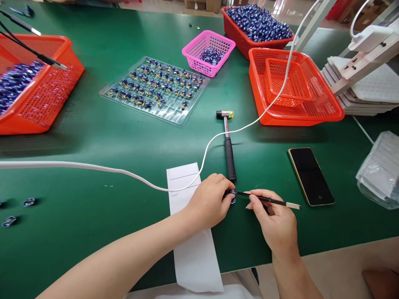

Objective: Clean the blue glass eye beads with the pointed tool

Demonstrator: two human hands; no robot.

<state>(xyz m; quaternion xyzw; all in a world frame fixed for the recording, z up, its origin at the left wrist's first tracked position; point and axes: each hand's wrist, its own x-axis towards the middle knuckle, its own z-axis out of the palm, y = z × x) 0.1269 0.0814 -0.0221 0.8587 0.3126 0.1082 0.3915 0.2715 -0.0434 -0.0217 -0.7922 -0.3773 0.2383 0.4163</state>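
Observation:
My left hand [212, 197] is closed, its fingertips pinching a small shiny dark-blue part [233, 192]; the fingers hide much of it. Against that part rests the thin end of a slim black tool with a pale tip [276, 201]. My right hand [274, 216] grips this tool between thumb and fingers like a pen. Under my left wrist lies a long strip of white paper [195, 253]. Just beyond my left hand is a hammer with a black handle [230, 158].
A clear tray of small blue-and-gold parts [174, 114], a pink basket [199, 62], and red baskets [299, 118] [59, 95] stand farther back. A white cable [118, 170] crosses the green table. To the right lie a phone [311, 176] and a plastic-wrapped packet [380, 170].

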